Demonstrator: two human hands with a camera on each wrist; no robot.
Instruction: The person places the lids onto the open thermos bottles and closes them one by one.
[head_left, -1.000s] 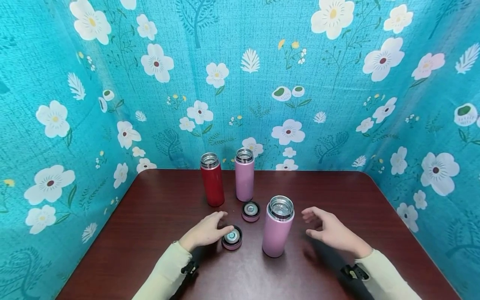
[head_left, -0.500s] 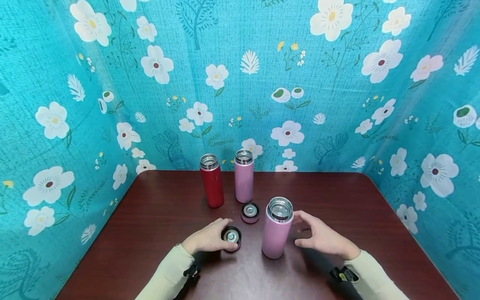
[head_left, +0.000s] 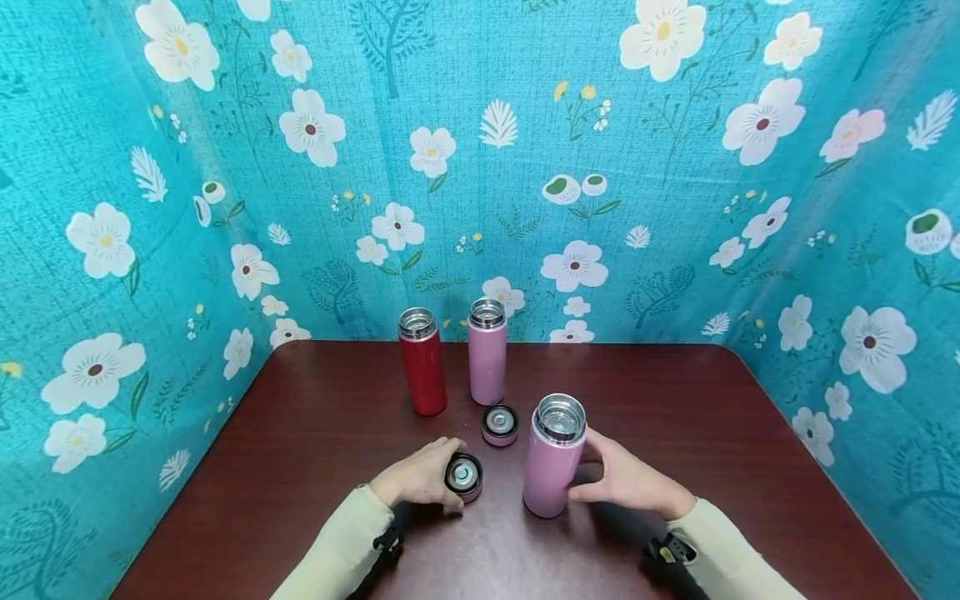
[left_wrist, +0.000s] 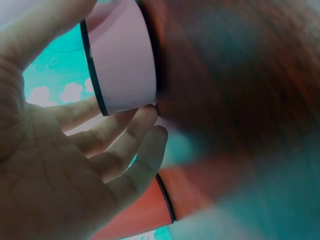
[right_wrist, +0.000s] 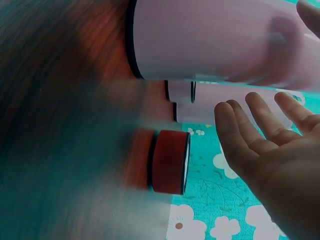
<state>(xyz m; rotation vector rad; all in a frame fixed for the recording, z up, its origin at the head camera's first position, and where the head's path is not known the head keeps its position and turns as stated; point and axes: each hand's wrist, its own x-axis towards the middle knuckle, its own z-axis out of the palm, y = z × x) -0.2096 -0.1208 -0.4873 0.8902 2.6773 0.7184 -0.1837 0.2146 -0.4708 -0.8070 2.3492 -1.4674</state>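
Fingers and thumb of my left hand (head_left: 422,473) grip the near pink lid (head_left: 464,475), which lies on the table with its metal inner side up. In the left wrist view, fingertips meet the edge of that lid (left_wrist: 125,60). To its right stands an uncapped pink thermos (head_left: 553,467), upright. My right hand (head_left: 626,475) is beside this thermos, its thumb close against the side; the right wrist view shows its fingers slightly bent, a little apart from the thermos wall (right_wrist: 210,40). A red lid (right_wrist: 170,162) near the right hand shows only in the right wrist view.
At the back stand an uncapped red thermos (head_left: 423,367) and another uncapped pink thermos (head_left: 487,358). A second pink lid (head_left: 500,425) lies in front of that one. Flowered blue cloth (head_left: 480,183) surrounds the dark wooden table (head_left: 322,417).
My left hand has lowered around the near pink lid and taken hold of it. My right hand has moved left, up to the near pink thermos. Thermoses and lids stay in place.
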